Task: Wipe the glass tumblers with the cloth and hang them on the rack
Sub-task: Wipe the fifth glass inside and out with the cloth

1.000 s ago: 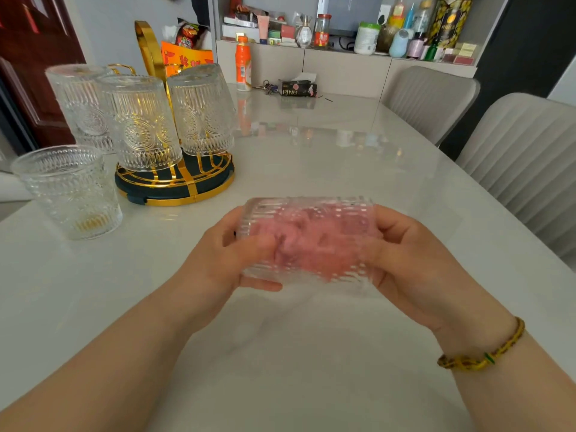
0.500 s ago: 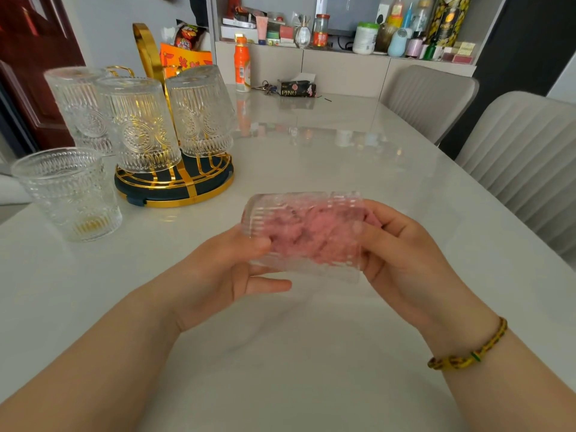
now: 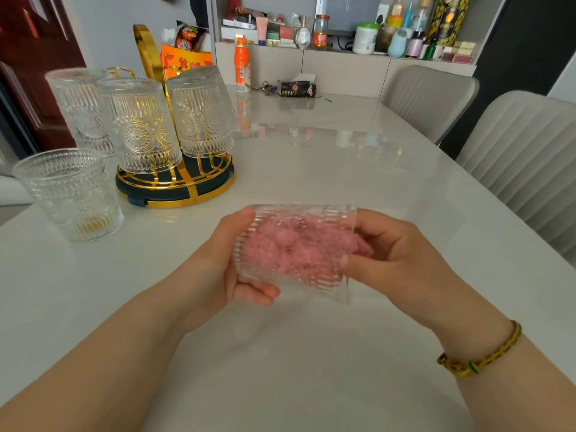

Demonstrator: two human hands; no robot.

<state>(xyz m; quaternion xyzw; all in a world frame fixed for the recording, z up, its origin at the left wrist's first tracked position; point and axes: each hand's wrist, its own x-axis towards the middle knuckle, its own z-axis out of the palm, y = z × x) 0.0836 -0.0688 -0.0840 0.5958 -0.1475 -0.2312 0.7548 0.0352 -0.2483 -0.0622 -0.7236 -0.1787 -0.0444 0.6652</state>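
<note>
Our left hand (image 3: 218,266) curls round the tumbler (image 3: 307,215), held sideways over the table (image 3: 311,353), and our right hand (image 3: 402,260) grips the pink cloth (image 3: 296,249) inside it; we judge the ribbed glass stiff but breakable, best held by its wall.

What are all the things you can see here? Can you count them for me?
Table: one, white, under everything.
Rack: one, gold, dark base, far left.
Tumblers on rack: three, clear, upside down.
Tumbler on table: one, clear, upright, beside the rack.
Tumbler in hands: one, clear, sideways.
Cloth: one, pink, inside that tumbler.
Bottle: one, orange, table's far end.
Tissue box: one, dark, near bottle.
Chairs: two, beige, right side.
Left hand: grips that sideways tumbler.
Right hand: holds the cloth at the tumbler's mouth.
</note>
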